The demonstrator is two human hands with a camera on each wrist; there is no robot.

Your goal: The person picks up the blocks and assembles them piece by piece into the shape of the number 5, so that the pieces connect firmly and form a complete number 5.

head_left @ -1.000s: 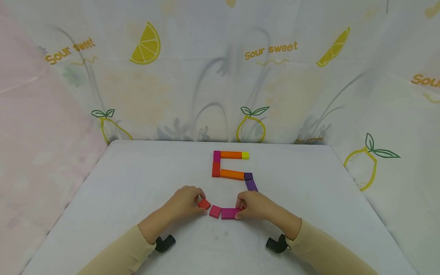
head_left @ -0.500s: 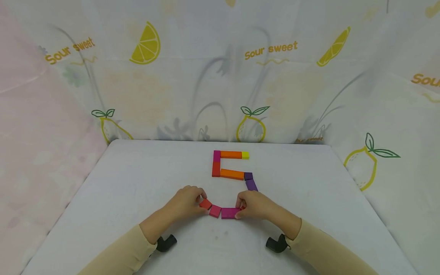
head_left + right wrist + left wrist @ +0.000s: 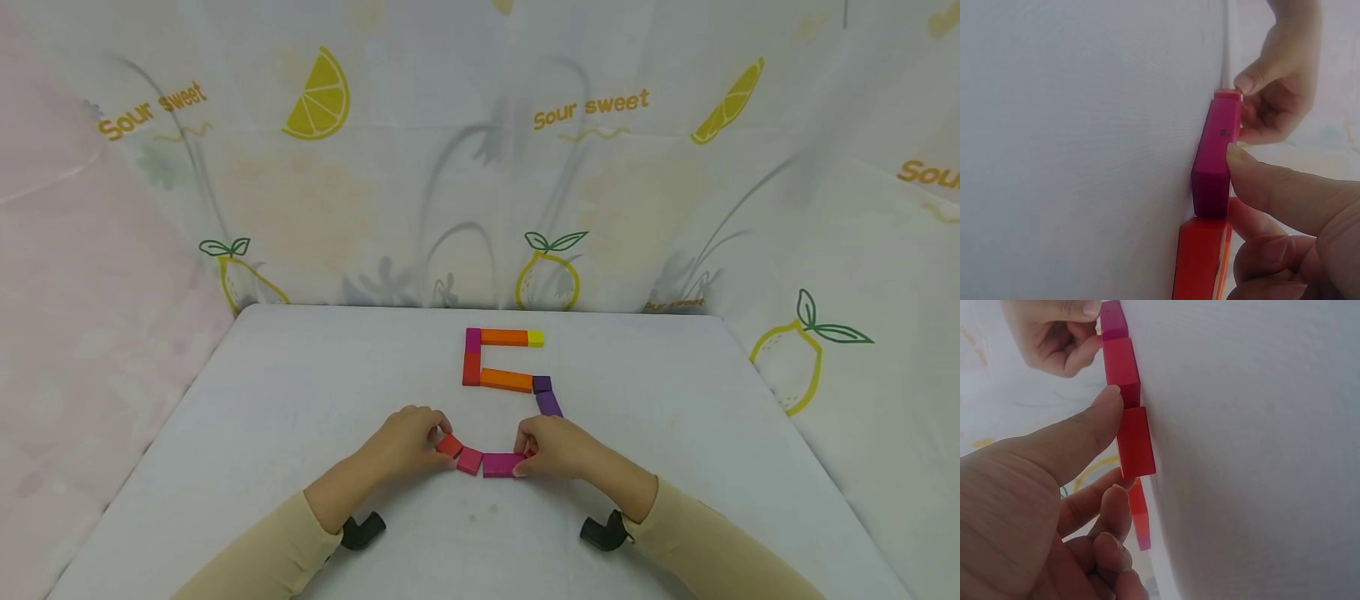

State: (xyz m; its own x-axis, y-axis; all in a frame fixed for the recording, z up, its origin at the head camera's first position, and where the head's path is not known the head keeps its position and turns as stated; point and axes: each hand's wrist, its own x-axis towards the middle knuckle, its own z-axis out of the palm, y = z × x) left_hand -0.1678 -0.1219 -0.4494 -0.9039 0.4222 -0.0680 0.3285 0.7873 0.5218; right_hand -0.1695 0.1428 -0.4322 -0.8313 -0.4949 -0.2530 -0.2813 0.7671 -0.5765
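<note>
My left hand (image 3: 405, 439) pinches a small red block (image 3: 449, 446) between thumb and index finger. Its corner meets a pinkish-red block (image 3: 470, 461), which the left thumb tip also reaches in the left wrist view. To the right lies a longer magenta block (image 3: 501, 465), its right end pinched by my right hand (image 3: 558, 448). An orange-red block (image 3: 1197, 259) abuts that end in the right wrist view; in the head view the right fingers mostly cover it. These pieces form a curved row on the white table.
Farther back, a magenta block (image 3: 473, 340), red block (image 3: 471, 371), orange blocks (image 3: 506, 381) and a yellow block (image 3: 536, 339) make an angular shape. A dark purple block (image 3: 542, 385) and a purple block (image 3: 549, 404) trail toward the right hand. A lemon-print cloth (image 3: 420, 183) hangs behind the table.
The left hand has slid the red block slightly right, closing the gap to the pinkish-red block. Over the last half second little differs, and the right hand has stayed in place.
</note>
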